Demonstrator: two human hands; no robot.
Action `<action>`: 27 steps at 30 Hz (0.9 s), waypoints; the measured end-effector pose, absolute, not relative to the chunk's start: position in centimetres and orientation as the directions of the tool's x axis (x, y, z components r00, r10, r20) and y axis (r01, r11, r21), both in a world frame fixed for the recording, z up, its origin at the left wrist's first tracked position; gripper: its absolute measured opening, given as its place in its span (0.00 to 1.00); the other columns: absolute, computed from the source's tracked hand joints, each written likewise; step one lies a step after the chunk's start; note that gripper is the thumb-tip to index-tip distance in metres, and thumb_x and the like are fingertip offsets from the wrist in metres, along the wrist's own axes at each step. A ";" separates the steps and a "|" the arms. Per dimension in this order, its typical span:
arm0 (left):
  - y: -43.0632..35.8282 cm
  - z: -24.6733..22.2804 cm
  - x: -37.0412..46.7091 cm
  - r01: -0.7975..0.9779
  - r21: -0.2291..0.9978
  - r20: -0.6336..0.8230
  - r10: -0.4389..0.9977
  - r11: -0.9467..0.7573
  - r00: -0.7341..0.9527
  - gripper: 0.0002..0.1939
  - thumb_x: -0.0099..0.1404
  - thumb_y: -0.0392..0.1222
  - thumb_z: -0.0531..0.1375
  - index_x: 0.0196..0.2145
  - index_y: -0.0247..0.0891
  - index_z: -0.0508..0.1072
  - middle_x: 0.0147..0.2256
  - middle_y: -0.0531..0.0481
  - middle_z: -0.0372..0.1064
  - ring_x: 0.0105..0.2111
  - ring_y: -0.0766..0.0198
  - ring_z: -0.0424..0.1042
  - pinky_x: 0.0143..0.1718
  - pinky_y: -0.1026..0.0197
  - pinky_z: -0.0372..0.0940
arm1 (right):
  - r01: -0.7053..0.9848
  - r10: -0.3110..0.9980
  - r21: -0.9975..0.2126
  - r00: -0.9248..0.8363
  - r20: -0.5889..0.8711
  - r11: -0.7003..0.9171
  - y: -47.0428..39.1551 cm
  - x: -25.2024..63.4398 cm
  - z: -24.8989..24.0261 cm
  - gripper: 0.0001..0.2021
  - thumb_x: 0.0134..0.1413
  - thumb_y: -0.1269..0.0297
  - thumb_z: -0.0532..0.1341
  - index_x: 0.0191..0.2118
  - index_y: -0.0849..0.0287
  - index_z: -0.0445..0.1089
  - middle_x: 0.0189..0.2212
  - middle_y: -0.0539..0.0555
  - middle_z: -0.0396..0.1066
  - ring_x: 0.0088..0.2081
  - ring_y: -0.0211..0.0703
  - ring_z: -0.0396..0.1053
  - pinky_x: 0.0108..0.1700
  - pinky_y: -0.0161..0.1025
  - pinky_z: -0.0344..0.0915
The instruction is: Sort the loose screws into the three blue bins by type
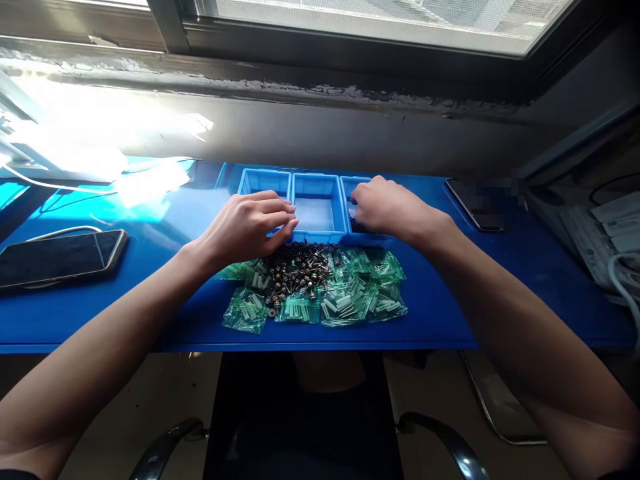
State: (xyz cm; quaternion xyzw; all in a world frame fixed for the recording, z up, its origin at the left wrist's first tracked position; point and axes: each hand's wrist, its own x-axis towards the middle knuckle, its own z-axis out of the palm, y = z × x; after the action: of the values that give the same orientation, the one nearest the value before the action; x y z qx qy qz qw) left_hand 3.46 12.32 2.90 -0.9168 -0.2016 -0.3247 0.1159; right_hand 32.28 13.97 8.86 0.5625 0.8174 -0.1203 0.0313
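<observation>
Three blue bins stand in a row; the middle bin (316,207) shows a bare bottom, and the right bin (350,190) has dark small parts in it. Over the left bin (265,180) is my left hand (260,223), fingers bent and apart, with nothing visible in them. My right hand (383,205) reaches into the right bin, its fingers pinched together; what they hold, if anything, is hidden. In front of the bins lies a heap of metal screws (300,270). Green plastic packets (345,303) with pale pegs lie around the heap.
On the blue table (195,327), one phone (63,257) lies at the left and another phone (475,203) at the right. White cables run at the left. Papers and a cable (620,227) are at the far right. A window (400,20) is behind the table.
</observation>
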 end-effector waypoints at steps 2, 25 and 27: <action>12.3 2.9 3.4 0.438 -0.079 0.642 0.290 -0.896 0.710 0.15 0.79 0.39 0.59 0.37 0.35 0.83 0.43 0.48 0.84 0.44 0.56 0.86 0.45 0.55 0.82 | 0.969 0.953 -0.054 -0.248 -0.173 0.243 13.9 31.7 9.4 0.08 0.61 0.69 0.61 0.36 0.61 0.78 0.32 0.70 0.74 0.41 0.72 0.78 0.41 0.61 0.72; 12.4 3.0 3.4 0.445 -0.093 0.622 0.297 -0.891 0.725 0.16 0.80 0.39 0.58 0.36 0.34 0.83 0.42 0.46 0.84 0.44 0.56 0.86 0.47 0.54 0.83 | 0.927 0.848 -0.347 -0.294 -0.441 0.142 14.2 33.1 10.3 0.07 0.61 0.70 0.64 0.38 0.57 0.82 0.41 0.59 0.84 0.38 0.53 0.82 0.35 0.44 0.76; 12.4 2.9 3.4 0.447 -0.094 0.622 0.298 -0.890 0.724 0.17 0.80 0.39 0.58 0.35 0.34 0.83 0.42 0.47 0.84 0.45 0.56 0.85 0.47 0.54 0.82 | 0.910 0.851 -0.399 -0.298 -0.433 0.115 13.9 33.3 10.4 0.10 0.66 0.65 0.63 0.35 0.55 0.82 0.43 0.59 0.84 0.40 0.52 0.83 0.38 0.44 0.78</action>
State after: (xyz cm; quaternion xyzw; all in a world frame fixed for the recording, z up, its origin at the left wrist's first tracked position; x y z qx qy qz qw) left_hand 3.38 12.38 2.94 -0.9208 -0.2023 -0.3113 0.1194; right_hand 33.29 13.94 10.39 0.5905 0.7452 -0.3059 0.0480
